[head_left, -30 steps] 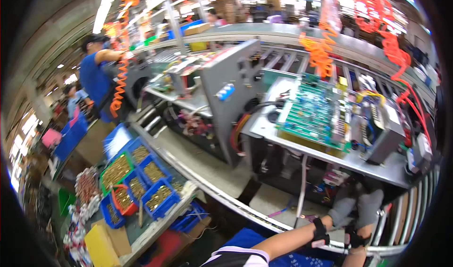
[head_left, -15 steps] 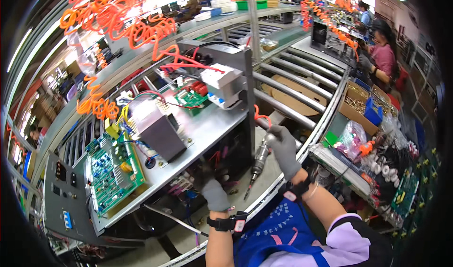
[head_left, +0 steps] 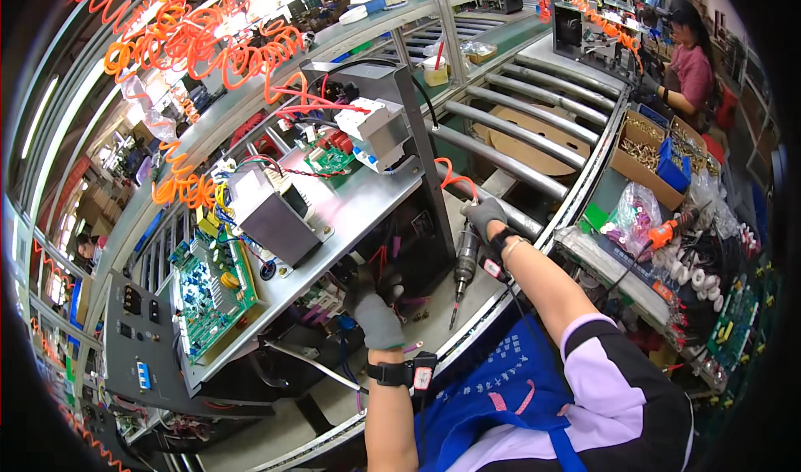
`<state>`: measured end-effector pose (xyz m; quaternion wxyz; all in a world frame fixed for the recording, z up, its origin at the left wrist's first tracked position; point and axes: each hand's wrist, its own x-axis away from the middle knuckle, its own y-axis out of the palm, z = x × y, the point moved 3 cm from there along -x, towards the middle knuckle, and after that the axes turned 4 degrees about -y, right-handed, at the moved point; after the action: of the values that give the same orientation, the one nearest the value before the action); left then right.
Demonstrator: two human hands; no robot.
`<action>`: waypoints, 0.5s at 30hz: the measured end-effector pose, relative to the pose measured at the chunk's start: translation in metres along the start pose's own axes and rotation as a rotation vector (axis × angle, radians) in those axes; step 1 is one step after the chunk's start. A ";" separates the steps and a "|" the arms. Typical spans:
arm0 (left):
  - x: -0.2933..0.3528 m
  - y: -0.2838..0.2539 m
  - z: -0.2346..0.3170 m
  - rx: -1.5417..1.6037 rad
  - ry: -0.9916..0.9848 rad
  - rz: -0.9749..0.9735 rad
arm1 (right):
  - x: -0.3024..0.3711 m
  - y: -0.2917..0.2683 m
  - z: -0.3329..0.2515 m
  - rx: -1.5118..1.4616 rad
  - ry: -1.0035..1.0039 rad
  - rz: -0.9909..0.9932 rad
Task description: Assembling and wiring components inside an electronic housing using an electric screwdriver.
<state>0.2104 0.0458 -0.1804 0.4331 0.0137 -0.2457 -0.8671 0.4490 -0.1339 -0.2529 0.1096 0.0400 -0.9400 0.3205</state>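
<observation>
Head view: we have the right grip point(head_left: 484, 216) in a grey glove, fingers closed round the top of a power screwdriver point(head_left: 466, 260), which points bit-down and slightly tilted, near the front rail of the line. A red hose point(head_left: 455, 178) runs to the driver's top end, just beside the dark upright panel point(head_left: 427, 172).

We see the left grip point(head_left: 380, 319), also gloved, under the metal shelf point(head_left: 355, 222) of the open unit. Its fingers go into shadow among wires and small parts — we cannot tell how far open it is or whether it holds anything.

In the way: the shelf overhangs the left grip, and the upright panel stands at the unit's right end, between the unit's inside and the driver. A white cable point(head_left: 310, 364) slants across just left of the left wrist.

On the shelf we log a green circuit board point(head_left: 213, 293), a dark boxy block point(head_left: 279, 226) and a whitish box point(head_left: 365, 120). Beyond the panel lie conveyor rollers point(head_left: 521, 172). On the right-hand tabletop point(head_left: 602, 263) — a cardboard box point(head_left: 638, 178) of metal parts, a blue bin point(head_left: 672, 168), an orange tool point(head_left: 662, 235). Coiled orange hoses point(head_left: 179, 34) hang upper left; a co-worker point(head_left: 692, 80) in pink is upper right.
</observation>
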 end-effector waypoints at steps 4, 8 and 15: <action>0.003 0.007 0.003 0.031 -0.050 -0.026 | -0.033 0.013 0.018 0.122 -0.007 0.180; 0.004 0.006 0.007 0.047 -0.083 0.042 | -0.024 -0.004 0.018 -0.091 -0.043 0.110; 0.001 0.005 0.000 0.050 -0.094 0.024 | -0.057 -0.121 0.083 0.510 -0.684 0.379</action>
<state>0.2139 0.0427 -0.1783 0.4312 -0.0191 -0.2873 -0.8551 0.5074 -0.2804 -0.2580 -0.2806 -0.0032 -0.8042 0.5240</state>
